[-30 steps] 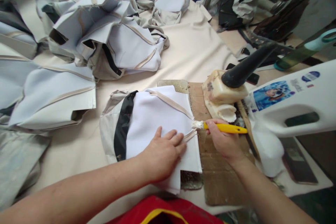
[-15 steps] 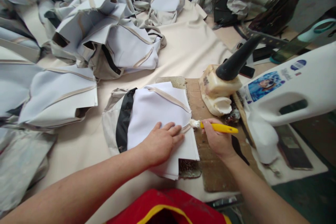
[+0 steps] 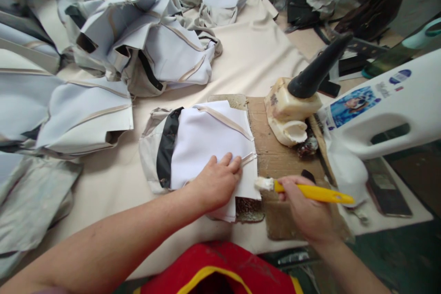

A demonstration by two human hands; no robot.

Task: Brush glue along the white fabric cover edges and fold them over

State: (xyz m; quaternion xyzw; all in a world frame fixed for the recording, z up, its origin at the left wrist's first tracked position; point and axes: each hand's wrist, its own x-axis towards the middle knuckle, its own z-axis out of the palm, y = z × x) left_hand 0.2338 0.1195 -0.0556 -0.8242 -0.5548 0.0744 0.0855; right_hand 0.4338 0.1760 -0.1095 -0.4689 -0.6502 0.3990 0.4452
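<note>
In the head view, the left hand [image 3: 217,183] lies flat on a white fabric panel [image 3: 206,142], fingers apart and gripping nothing. The panel sits at lower centre, overlapping the left edge of a cardboard sheet [image 3: 285,165]. The right hand [image 3: 306,206] is clamped around a yellow brush [image 3: 313,193], its white-coated tip just beside the panel's right edge. A cut plastic jug [image 3: 285,112] stands on the cardboard, and fabric pieces [image 3: 138,41] pile up on the table [image 3: 262,59] at upper left.
</note>
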